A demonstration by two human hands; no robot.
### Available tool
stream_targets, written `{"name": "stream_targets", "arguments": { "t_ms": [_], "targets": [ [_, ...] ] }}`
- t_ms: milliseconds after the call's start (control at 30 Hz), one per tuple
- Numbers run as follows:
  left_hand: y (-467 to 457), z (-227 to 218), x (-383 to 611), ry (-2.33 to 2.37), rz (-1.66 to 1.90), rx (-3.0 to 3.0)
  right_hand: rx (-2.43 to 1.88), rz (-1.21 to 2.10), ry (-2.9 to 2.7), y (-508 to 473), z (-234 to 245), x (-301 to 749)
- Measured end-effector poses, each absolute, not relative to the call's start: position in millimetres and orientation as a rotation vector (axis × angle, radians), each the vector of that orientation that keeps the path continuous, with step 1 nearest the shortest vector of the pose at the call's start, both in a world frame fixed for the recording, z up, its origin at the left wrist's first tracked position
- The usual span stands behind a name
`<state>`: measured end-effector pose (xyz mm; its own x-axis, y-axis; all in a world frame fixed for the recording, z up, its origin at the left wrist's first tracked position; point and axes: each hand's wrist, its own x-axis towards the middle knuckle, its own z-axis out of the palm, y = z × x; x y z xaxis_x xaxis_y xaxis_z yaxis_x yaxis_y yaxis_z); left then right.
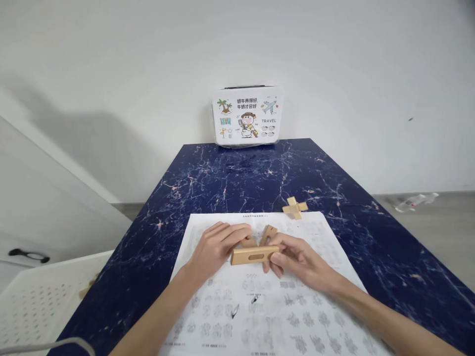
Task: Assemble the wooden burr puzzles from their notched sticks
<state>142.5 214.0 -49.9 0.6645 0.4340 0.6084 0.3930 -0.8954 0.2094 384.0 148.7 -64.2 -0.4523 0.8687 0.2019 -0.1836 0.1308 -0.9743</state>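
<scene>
- We hold a slotted wooden block (243, 256) at the center of the frame, just below the middle, its long side facing us and its left end tipped slightly lower.
- Our right hand (297, 257) pinches the block's right end, thumb on the near face and the other fingers narrow behind and beneath it.
- Our left hand (218, 242) bends its fingers against a small wooden piece (248, 242) behind the block; whether they grip it we cannot tell, for the thumb is hidden.
- A second slotted piece (268, 232) leans up behind the block, close beside our right fingers.
- Beneath our hands, a printed sheet (237, 282) of puzzle-like drawings fills the lower center of the frame, two dark marks among its rows.
- At the sheet's top edge, right of center, we see a wooden cross (295, 208).
- The blue marbled surface (230, 183) runs to the wall, where a white case (248, 116) printed "TRAVEL" stands at upper center.
- At lower left, we see a perforated white basket (40, 282) beside the surface.
</scene>
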Motion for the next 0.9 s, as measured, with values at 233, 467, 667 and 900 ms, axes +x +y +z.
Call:
{"name": "stream_targets", "arguments": {
  "t_ms": [233,467,667,900],
  "targets": [
    [213.5,-45.9,141.9,0.600,1.058,2.830,-0.719,1.488,-1.548,144.0,-61.5,387.4],
    [214.0,-47.8,139.5,0.616,1.004,2.788,-0.703,1.541,-1.530,142.4,-60.0,387.3],
    [213.0,-45.4,139.1,0.637,0.997,2.811,-0.720,1.532,-1.543,141.9,-57.5,387.2],
    [210.7,-47.7,139.0,0.682,0.966,2.778,-0.747,1.520,-1.546,140.6,-54.8,388.0]
  ]
}}
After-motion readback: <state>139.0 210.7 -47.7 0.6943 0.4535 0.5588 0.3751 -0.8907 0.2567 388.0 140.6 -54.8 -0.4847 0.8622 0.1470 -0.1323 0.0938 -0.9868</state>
